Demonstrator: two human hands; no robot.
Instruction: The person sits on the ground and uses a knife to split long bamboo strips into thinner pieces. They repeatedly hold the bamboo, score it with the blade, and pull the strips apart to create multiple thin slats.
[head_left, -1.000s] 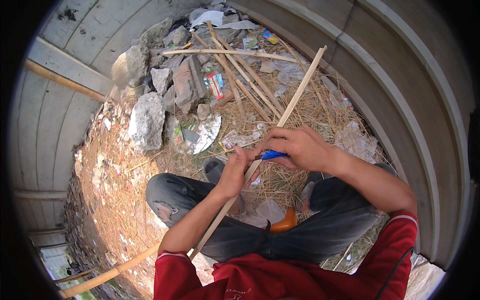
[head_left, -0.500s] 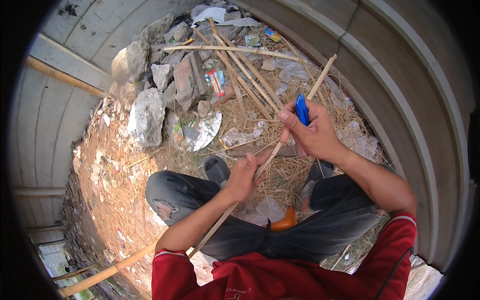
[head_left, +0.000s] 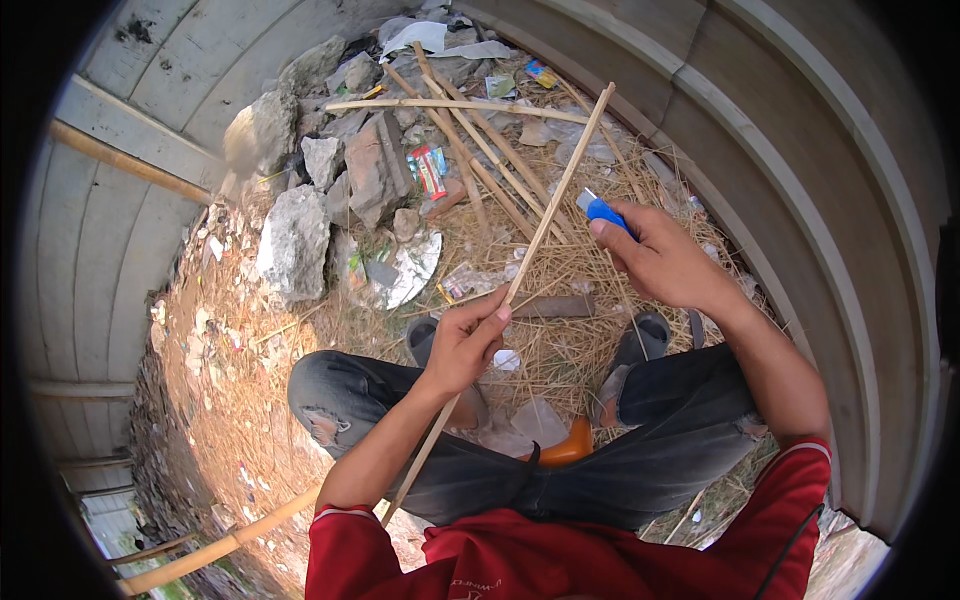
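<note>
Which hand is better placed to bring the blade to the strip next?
Probably the right hand: it holds the blue cutter, blade showing, to the right of the pale strip and apart from it. The left hand is occupied gripping that strip.

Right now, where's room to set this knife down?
Likeliest: the straw between your sandals, bordered by wood block ahead, plastic behind, held stick passing over at left. Outside your left knee, ground is scrap-strewn but unblocked. Crowded: farther ahead, rocks and loose sticks.

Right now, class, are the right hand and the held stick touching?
Apart. The head view shows straw between the right hand, which grips the blue knife, and the stick in the left hand.
</note>
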